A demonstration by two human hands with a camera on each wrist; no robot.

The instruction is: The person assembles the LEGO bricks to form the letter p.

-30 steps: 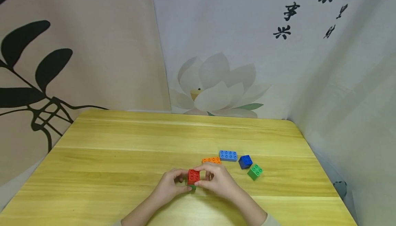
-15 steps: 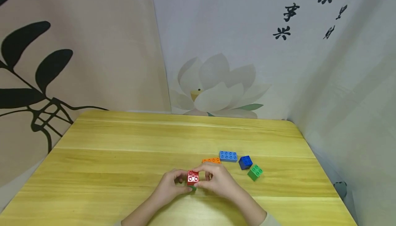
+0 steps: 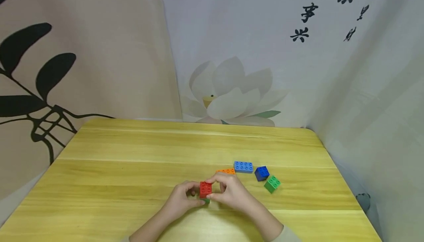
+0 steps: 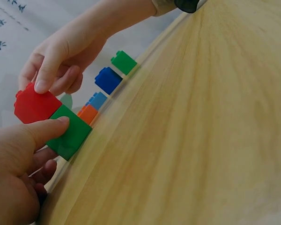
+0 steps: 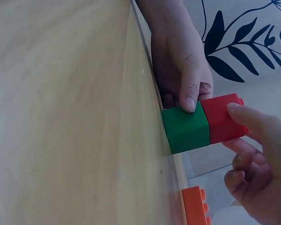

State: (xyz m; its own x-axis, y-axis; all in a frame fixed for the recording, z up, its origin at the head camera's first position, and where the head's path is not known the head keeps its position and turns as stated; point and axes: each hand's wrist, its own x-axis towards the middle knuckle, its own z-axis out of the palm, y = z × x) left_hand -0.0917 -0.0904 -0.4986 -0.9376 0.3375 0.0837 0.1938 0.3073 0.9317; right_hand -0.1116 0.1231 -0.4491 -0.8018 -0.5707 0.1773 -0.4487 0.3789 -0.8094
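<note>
A red toy brick sits directly on top of a green toy brick, which stands on the table. My left hand pinches the green brick low down, its thumb across the near face. From the other side my right hand grips the red brick between thumb and fingers. Both wrist views show the two bricks face to face, the red brick above the green brick, with little or no gap. The studs on the red brick's top are uncovered.
Beyond the right hand lie an orange brick, partly hidden, and a light blue brick. A dark blue brick and another green brick stand farther right on the wooden table. Printed curtains hang behind the table.
The red brick's top tilted toward the camera half a second ago and has since tipped back. Both hands keep their hold, and the other bricks have not moved.
</note>
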